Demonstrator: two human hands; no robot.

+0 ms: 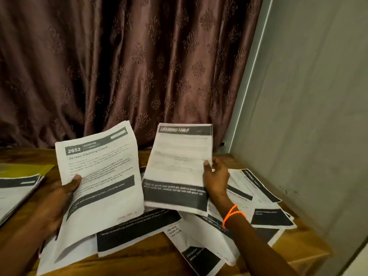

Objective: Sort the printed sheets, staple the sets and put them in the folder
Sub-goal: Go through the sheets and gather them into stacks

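Two sheet bundles raised: left hand (pixel 59 193) grips bedroom sheets (pixel 99 176), right hand (pixel 216 176) pinches dressing-table sheets (pixel 179 166).

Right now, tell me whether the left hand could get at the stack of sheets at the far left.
Probably not yet: the left hand is holding the Screen Cleaning Check sheet. Nothing blocks the way to the stack.

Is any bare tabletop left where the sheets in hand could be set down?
Two bare patches of table: a strip between the left stack and the left hand, and the near right corner, between the loose sheets and the wall. The centre is crowded with overlapping sheets. A yellow folder fills the far left.
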